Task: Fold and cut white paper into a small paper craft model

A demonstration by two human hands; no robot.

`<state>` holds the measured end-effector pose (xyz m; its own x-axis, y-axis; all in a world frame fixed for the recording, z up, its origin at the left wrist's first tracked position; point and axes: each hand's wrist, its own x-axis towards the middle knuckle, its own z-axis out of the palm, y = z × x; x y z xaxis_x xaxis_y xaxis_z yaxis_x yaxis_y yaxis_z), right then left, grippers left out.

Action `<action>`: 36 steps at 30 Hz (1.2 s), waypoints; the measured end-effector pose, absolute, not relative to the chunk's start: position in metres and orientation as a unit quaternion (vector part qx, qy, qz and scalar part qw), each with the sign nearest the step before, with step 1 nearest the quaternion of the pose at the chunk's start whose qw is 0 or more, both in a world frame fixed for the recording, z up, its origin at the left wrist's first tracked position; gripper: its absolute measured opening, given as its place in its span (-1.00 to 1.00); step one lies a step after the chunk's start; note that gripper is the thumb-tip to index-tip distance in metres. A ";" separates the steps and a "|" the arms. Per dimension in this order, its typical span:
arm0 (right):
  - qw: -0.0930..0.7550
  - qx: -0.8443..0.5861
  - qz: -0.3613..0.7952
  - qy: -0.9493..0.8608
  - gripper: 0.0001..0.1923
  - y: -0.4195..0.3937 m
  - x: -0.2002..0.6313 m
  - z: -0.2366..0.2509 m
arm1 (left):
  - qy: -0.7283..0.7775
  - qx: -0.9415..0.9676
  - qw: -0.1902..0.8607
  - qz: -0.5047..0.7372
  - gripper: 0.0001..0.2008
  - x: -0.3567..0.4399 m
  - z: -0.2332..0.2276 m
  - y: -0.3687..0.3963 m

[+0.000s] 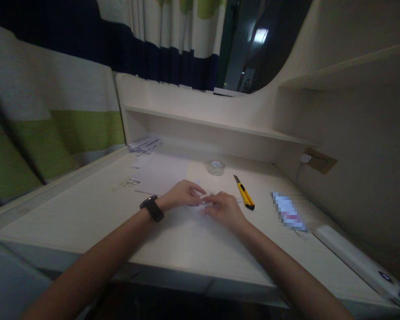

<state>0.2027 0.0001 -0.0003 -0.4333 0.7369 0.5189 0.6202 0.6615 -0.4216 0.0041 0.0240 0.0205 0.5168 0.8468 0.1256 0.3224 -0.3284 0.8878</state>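
Both hands met over a small white paper on the desk. Left hand and right hand pinched the paper with curled fingertips. A yellow knife lay just right; a tape roll stood behind.

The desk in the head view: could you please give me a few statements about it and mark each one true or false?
1. Both hands, left hand and right hand, meet on a small piece of paper. True.
2. The utility knife lies left of the left hand. False: it lies right of the right hand.
3. A tape roll sits beyond the hands. True.
4. The watch is on the right wrist. False: the left.
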 end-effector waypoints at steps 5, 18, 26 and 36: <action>0.400 -0.391 0.115 -0.821 -0.73 0.002 0.199 -0.007 | 0.385 0.748 0.436 0.320 -0.67 0.003 0.019 0.026; 0.455 -0.342 0.109 -0.815 -0.79 0.001 0.198 -0.005 | 0.379 0.709 0.461 0.375 -0.77 0.006 0.020 0.022; 0.456 -0.316 0.103 -0.826 -0.80 0.001 0.199 -0.004 | 0.407 0.747 0.378 0.364 -0.82 0.006 0.018 0.022; 0.455 -0.297 0.096 -0.834 -0.85 0.003 0.198 -0.004 | 0.429 0.801 0.219 0.356 -0.85 0.004 0.021 0.020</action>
<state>0.1985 0.0026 -0.0039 -0.4085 0.5831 0.7022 0.4087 0.8048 -0.4306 0.0042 0.0196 0.0207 0.3780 0.8433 0.3821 0.5314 -0.5356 0.6563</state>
